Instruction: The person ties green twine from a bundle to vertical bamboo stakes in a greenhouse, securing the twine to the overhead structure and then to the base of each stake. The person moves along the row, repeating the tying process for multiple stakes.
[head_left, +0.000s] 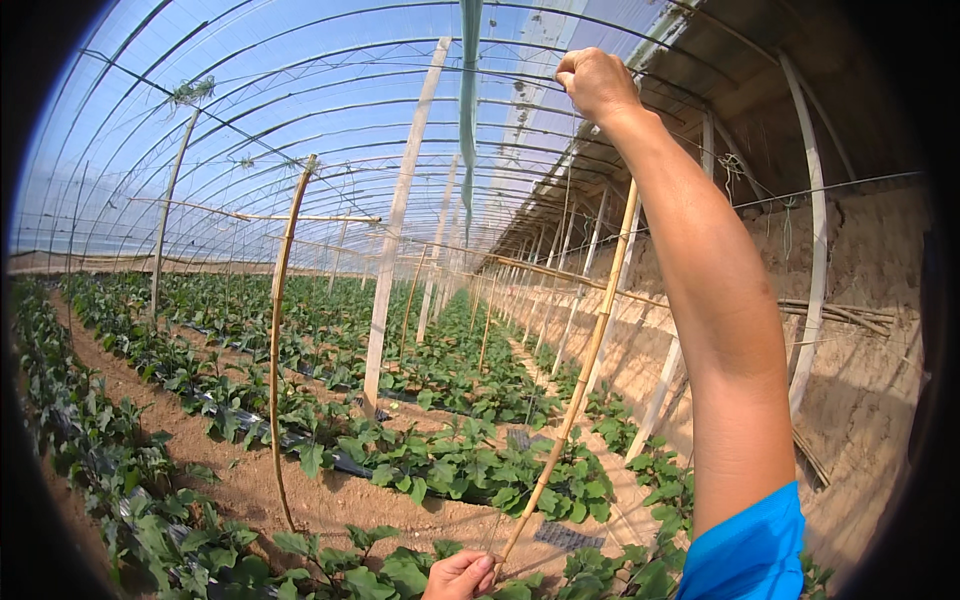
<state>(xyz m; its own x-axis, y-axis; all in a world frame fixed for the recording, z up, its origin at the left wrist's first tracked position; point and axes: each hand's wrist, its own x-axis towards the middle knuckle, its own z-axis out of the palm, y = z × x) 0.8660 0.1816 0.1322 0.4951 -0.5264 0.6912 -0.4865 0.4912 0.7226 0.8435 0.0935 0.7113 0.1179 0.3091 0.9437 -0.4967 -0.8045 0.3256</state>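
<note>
My right hand (598, 84) is raised high at the end of an outstretched arm, its fingers closed beside an overhead wire. A thin string (574, 112) hangs just below those fingers and seems to be pinched in them. At the bottom edge, my left hand (463, 576) has thumb and forefinger pressed together. A faint strand rises from that pinch, too fine to follow all the way up. Right beside the left fingertips passes a leaning bamboo pole (577, 394). Leafy eggplant-like plants (397, 574) grow around the left hand.
An upright bamboo pole (279, 330) and a pale post (405, 225) stand ahead among planted rows. A horizontal bamboo pole (551, 270) crosses near chest height. An earthen wall (862, 277) with leaning posts bounds the right side. A dark plastic tray (568, 537) lies on the soil.
</note>
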